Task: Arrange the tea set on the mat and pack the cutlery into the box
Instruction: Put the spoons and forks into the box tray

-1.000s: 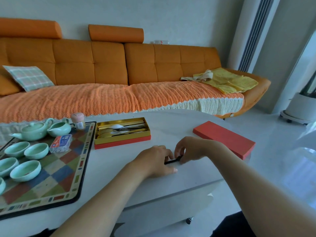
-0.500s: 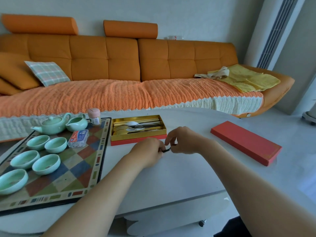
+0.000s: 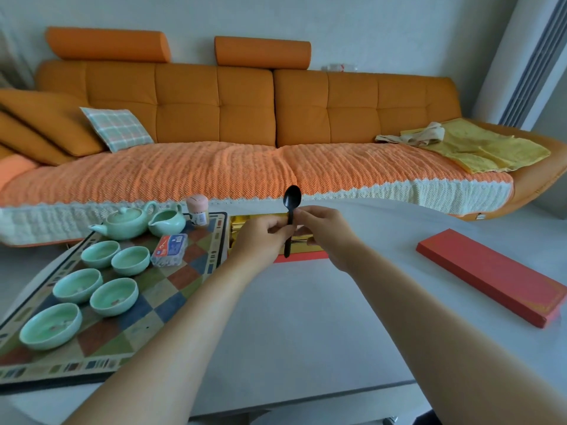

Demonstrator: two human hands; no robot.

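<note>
A black spoon [image 3: 291, 200] stands upright, bowl up, held above the table. My left hand [image 3: 262, 237] and my right hand [image 3: 325, 233] both pinch its handle from either side. Behind the hands lies the open gold-lined cutlery box [image 3: 245, 218] with a red base, mostly hidden. Its red lid [image 3: 494, 274] rests on the table at the right. On the checked mat [image 3: 165, 296] at the left stand a pale green teapot [image 3: 124, 223], a green pitcher [image 3: 168, 221] and several green cups [image 3: 114, 295].
A small blue-and-white packet [image 3: 169, 249] and a pink-capped jar [image 3: 198, 210] sit on the mat near the box. An orange sofa [image 3: 245, 118] runs behind the white table [image 3: 306, 332], with a yellow cloth [image 3: 478, 145] on its right end.
Both hands have lifted the black spoon from the tabletop and turned it upright in front of the box. The camera view has shifted left and closer.
</note>
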